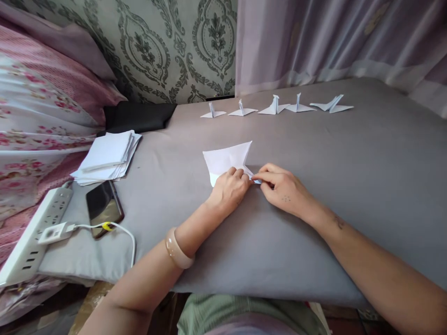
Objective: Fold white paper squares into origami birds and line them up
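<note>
A partly folded sheet of white paper [226, 157] lies on the grey cloth in front of me. My left hand [232, 188] presses on its near edge, fingers curled down onto it; part of the sheet is hidden beneath them. At the sheet's right near corner, my right hand [279, 186] pinches the paper between thumb and index finger. The fingertips of both hands almost meet there. Beyond the sheet stands a row of several folded paper cranes [274, 107], with wings spread.
To the left lie a stack of white paper [106, 156], a black flat case [139, 116] and a phone [104, 204]. A power strip [52, 214] holds a charger [56, 232] with a white cable [131, 237]. Curtains [314, 42] hang behind the grey tabletop [349, 186].
</note>
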